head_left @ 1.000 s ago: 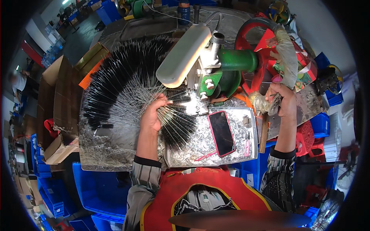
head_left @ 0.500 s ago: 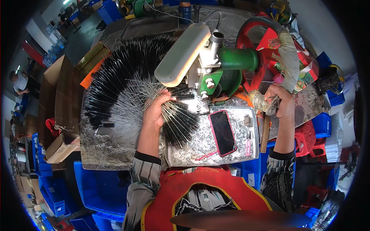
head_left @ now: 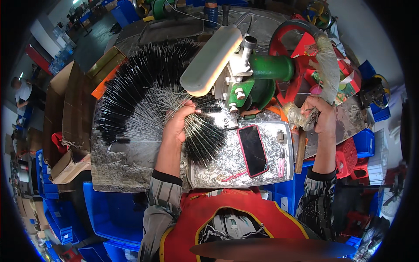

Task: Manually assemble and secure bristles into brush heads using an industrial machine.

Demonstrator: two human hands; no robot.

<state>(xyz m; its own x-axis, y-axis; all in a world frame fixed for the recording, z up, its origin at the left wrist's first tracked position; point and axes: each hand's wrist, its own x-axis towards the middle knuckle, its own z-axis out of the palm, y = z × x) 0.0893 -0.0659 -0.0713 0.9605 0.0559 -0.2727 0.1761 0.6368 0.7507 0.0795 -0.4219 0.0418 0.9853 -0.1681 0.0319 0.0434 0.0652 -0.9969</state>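
Observation:
My left hand (head_left: 176, 124) is closed around a fanned bunch of wire tube brushes (head_left: 204, 142), black bristles toward the near right and bare wire stems at the fingers. A larger heap of black wire brushes (head_left: 126, 89) lies beyond and left of it. One brush reaches from the fingers toward the metal head of a green press (head_left: 273, 67), partly hidden under a white lamp (head_left: 210, 63). My right hand (head_left: 322, 114) grips the plastic-wrapped handle (head_left: 299, 117) at the near side of the press's red handwheel (head_left: 287, 89).
On a silvery tray (head_left: 209, 177) lie a red-cased phone (head_left: 253, 150) and a small pink cutter (head_left: 280, 167). A wooden handle (head_left: 300, 153) hangs near my right wrist. Cardboard boxes (head_left: 74, 109) stand left; blue bins (head_left: 111, 214) are below the table. Another person (head_left: 26, 94) is far left.
Both hands keep their grips with hardly any movement. The view has shifted very slightly. The person at the far left has changed posture.

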